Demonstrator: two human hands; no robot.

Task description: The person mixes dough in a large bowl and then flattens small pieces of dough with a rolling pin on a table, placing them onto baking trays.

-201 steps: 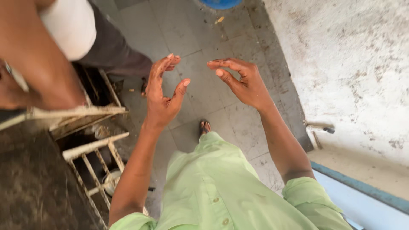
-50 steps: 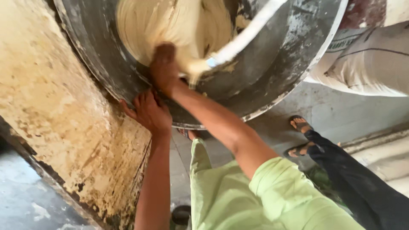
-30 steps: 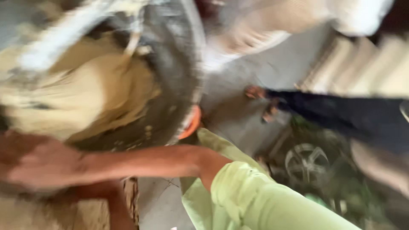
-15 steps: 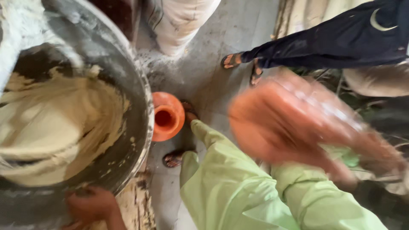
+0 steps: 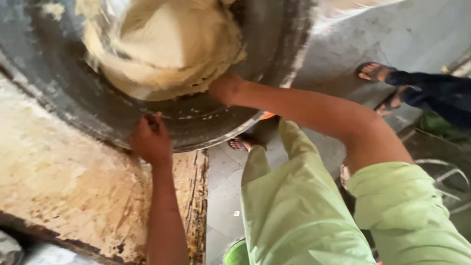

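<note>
Head view: the left hand [image 5: 151,140] reaches up, forearm straight, its grip curled over the rim of the large round grey metal mixing bowl [image 5: 206,122], which sits on the flour-dusted wooden tabletop [image 5: 64,196]. The right arm stretches across, bent at the elbow; the right hand [image 5: 224,88] presses into the pale cream mass of dough [image 5: 162,49] inside the bowl, fingers buried, so whether they are spread or clenched cannot be told

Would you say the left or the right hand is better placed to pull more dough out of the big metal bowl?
Probably the right hand: it reaches into the bowl and touches the dough. The left hand grips the bowl's rim, steadying it, clear of the dough.
</note>
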